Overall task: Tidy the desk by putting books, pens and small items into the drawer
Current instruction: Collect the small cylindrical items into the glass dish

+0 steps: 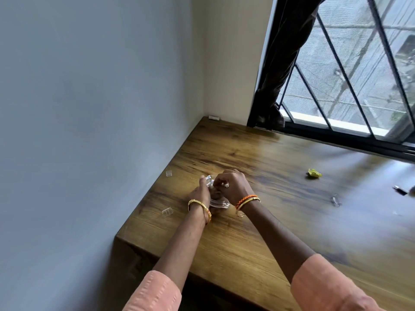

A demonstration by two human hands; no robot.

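Observation:
Both hands meet over a small clear plastic container (219, 204) on the wooden desk (258, 232) near its left edge. My left hand (201, 193) cups the container from the left side. My right hand (231, 184) has its fingers curled and pinches something small and shiny above the container. Two small clear plastic pieces lie nearby, one clear piece (168, 173) behind the hands and another clear piece (168, 212) to the left of my left wrist. No drawer is in view.
A crumpled yellow wrapper (314, 173) lies to the right. A small metal clip (335, 201) and a dark small item (400, 190) sit near the right edge of view. A white object (213, 117) rests in the far corner. A barred window (359, 86) borders the desk's back.

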